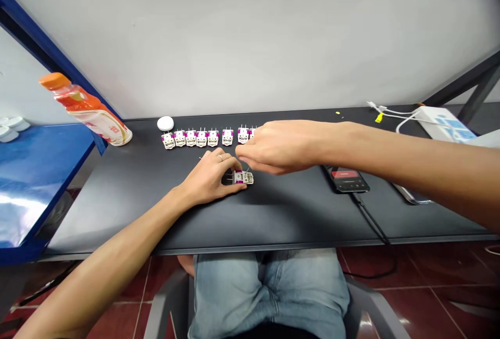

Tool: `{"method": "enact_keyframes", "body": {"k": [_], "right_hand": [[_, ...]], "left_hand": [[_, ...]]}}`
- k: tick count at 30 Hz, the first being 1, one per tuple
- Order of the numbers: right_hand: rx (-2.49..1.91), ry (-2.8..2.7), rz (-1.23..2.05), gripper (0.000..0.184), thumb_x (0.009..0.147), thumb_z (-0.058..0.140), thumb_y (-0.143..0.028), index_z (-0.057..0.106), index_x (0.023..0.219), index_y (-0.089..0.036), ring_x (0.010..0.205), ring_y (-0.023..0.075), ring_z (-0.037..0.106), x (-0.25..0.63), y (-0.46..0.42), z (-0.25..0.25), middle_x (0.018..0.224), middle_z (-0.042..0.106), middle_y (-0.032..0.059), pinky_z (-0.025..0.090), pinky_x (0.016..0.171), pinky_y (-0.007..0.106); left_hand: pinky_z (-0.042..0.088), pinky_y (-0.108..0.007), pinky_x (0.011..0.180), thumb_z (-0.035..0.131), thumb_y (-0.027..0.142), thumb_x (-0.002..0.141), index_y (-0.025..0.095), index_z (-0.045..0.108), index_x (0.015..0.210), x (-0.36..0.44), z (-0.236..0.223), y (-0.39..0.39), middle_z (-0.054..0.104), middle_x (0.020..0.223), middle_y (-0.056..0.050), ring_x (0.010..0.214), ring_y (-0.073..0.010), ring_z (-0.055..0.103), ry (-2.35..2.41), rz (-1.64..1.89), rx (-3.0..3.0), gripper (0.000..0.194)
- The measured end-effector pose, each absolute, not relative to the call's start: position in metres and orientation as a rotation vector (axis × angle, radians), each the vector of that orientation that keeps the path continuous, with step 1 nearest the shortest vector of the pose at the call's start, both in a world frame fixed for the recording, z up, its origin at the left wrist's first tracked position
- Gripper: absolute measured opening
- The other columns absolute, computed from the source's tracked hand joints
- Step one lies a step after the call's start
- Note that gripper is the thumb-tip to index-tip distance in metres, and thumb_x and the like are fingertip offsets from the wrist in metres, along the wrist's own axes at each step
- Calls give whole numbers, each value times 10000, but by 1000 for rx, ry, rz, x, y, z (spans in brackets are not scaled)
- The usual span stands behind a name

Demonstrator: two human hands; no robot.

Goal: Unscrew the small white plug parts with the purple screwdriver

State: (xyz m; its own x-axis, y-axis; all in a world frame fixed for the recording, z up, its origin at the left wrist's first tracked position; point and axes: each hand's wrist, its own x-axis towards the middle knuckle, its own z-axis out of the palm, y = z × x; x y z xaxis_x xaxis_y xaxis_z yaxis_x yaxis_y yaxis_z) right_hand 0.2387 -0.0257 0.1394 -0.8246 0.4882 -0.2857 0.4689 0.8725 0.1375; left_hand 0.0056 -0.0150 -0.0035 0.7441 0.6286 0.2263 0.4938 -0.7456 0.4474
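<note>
My left hand (214, 175) rests on the black table and pinches a small white-and-purple module with thin metal pins (242, 177) between thumb and fingers. Just above it, my right hand (275, 146) is closed, fingertips pressed together and pointing down at the module. A thin sliver shows below those fingertips, too small to name. Behind both hands stands a row of several similar white-and-purple modules (201, 138), pins upward. My right hand partly covers the row's right end.
A white rounded object (165, 123) lies behind the row. An orange-capped bottle (91, 112) stands at the left, near a blue surface (35, 172). To the right are a phone (347, 179) with a black cable (371, 218), a white box (443, 123) and white cables (394, 114).
</note>
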Motion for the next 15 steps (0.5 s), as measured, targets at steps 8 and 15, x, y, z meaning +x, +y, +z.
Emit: {"method": "enact_keyframes", "body": {"k": [8,15], "right_hand": [[769,2727,61,248,1123,568,-194,713,922,-189,649,181,481,241,-25,139,829,734,54,320,678,373],[822,2717,22,239,1120,590,-186,727,925,-189,616,173,437,242,-26,140,779,711,37,299,667,372]], "left_hand": [[574,-516,1062,890,510,1021,243,779,1167,5,-3,-15,842,1246,-95,1181,-344,733,872,509,2585,324],[569,-518,1062,899,498,1018,239,771,1164,5,-2,-15,845,1228,-91,1170,-342,740,867,518,2589,324]]}}
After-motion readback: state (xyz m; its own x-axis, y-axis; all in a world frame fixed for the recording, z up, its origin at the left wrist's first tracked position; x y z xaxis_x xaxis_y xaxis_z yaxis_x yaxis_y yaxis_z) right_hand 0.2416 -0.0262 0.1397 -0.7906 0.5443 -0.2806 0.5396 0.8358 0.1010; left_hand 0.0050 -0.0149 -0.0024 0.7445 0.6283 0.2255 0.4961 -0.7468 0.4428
